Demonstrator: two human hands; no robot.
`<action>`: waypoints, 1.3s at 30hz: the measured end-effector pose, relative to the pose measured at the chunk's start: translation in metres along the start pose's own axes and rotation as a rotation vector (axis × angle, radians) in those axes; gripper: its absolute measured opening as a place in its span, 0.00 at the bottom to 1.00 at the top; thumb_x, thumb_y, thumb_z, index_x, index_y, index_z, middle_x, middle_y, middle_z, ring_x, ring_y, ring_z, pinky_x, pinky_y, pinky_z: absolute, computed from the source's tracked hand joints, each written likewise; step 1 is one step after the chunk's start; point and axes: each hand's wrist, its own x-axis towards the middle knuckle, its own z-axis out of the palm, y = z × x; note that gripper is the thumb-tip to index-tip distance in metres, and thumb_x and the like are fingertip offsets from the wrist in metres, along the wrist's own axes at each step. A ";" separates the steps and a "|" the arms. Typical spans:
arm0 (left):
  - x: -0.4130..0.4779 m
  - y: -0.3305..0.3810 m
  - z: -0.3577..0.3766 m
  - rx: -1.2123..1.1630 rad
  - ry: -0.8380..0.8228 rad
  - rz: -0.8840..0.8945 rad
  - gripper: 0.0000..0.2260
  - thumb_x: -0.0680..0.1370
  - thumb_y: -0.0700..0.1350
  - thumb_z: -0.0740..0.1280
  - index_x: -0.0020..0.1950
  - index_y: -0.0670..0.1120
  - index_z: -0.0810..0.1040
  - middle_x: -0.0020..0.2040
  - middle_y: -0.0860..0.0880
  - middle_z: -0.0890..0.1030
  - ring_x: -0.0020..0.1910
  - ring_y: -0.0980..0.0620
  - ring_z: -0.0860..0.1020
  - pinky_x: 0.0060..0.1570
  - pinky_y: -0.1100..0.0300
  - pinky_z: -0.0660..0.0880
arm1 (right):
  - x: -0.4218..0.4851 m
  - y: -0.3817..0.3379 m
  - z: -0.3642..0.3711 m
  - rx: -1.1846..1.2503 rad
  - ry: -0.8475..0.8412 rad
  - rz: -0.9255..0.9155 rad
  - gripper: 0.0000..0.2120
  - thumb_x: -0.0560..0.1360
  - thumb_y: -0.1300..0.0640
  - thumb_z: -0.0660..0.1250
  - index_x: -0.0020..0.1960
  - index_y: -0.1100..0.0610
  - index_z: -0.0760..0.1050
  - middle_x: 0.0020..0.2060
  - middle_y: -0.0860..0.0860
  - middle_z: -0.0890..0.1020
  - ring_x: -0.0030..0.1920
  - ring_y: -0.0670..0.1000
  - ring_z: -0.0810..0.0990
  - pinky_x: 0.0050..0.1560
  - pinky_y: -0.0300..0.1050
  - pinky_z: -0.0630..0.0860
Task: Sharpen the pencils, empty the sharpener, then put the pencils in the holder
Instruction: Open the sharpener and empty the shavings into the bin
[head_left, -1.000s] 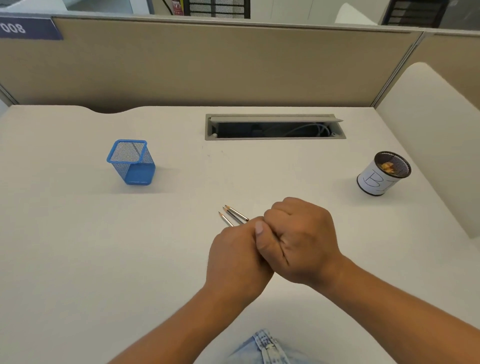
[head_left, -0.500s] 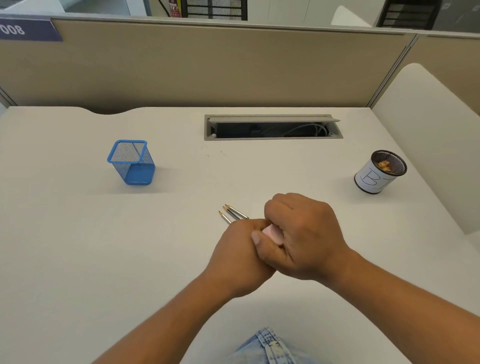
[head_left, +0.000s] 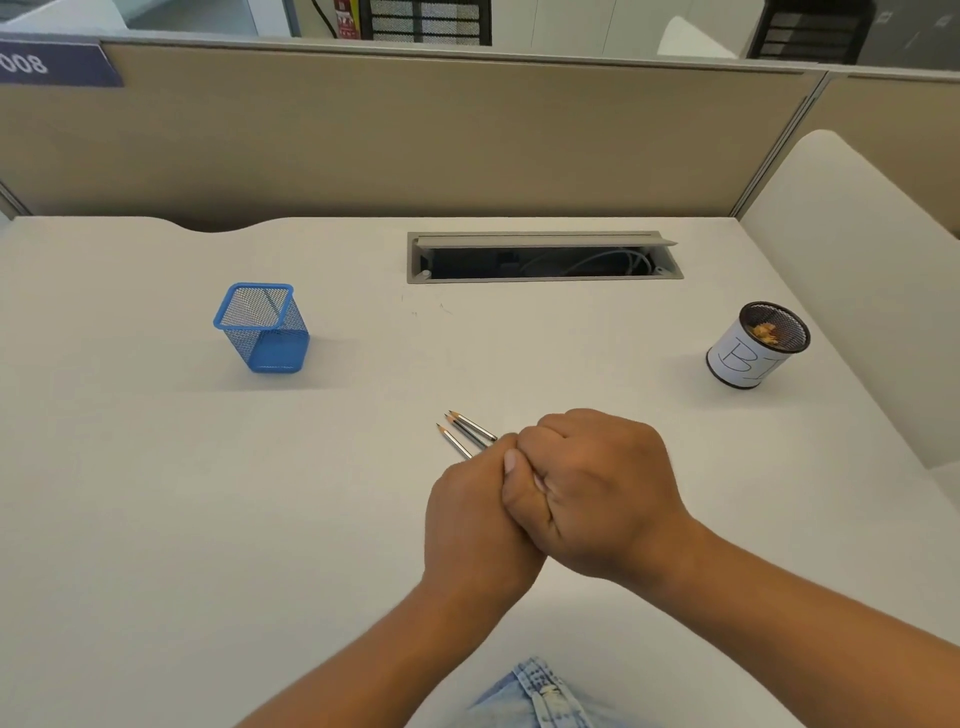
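Observation:
My left hand (head_left: 470, 525) and my right hand (head_left: 597, 493) are pressed together above the middle of the white desk (head_left: 156, 493), both with fingers curled. What they grip is hidden between them; a pink sharpener showed there a moment ago. Three grey pencils (head_left: 464, 433) lie on the desk just beyond my knuckles, their sharpened tips pointing far left and their back ends hidden by my hands. A blue mesh holder (head_left: 265, 332) stands upright at the far left, apart from both hands.
A round black mesh cup with a white paper label (head_left: 745, 358) stands at the right with shavings inside. An open cable slot (head_left: 545, 257) lies at the back centre. A beige partition closes the back, and a white side panel (head_left: 857, 260) the right.
The pink piece seen between my hands half a second ago is covered again as my right hand has closed over it. The pencils have not moved.

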 end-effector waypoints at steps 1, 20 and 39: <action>0.001 -0.002 -0.001 0.023 -0.043 0.014 0.16 0.68 0.39 0.64 0.28 0.56 0.61 0.22 0.58 0.65 0.23 0.57 0.66 0.24 0.65 0.60 | 0.000 -0.001 -0.001 0.010 -0.021 -0.004 0.18 0.74 0.51 0.59 0.28 0.56 0.71 0.23 0.51 0.73 0.24 0.55 0.70 0.25 0.43 0.64; 0.017 -0.008 -0.002 -0.385 -0.217 -0.054 0.10 0.73 0.48 0.68 0.45 0.53 0.66 0.37 0.55 0.74 0.33 0.59 0.72 0.31 0.64 0.72 | 0.006 0.019 -0.008 0.629 -0.236 0.482 0.14 0.74 0.38 0.65 0.41 0.48 0.75 0.36 0.46 0.81 0.32 0.47 0.76 0.30 0.38 0.73; 0.027 0.003 0.022 -0.323 -0.055 -0.021 0.13 0.71 0.40 0.76 0.52 0.52 0.83 0.47 0.57 0.81 0.49 0.60 0.79 0.44 0.74 0.72 | -0.020 0.084 -0.021 1.061 -0.151 0.747 0.09 0.74 0.59 0.73 0.52 0.50 0.84 0.44 0.52 0.88 0.46 0.58 0.84 0.47 0.50 0.82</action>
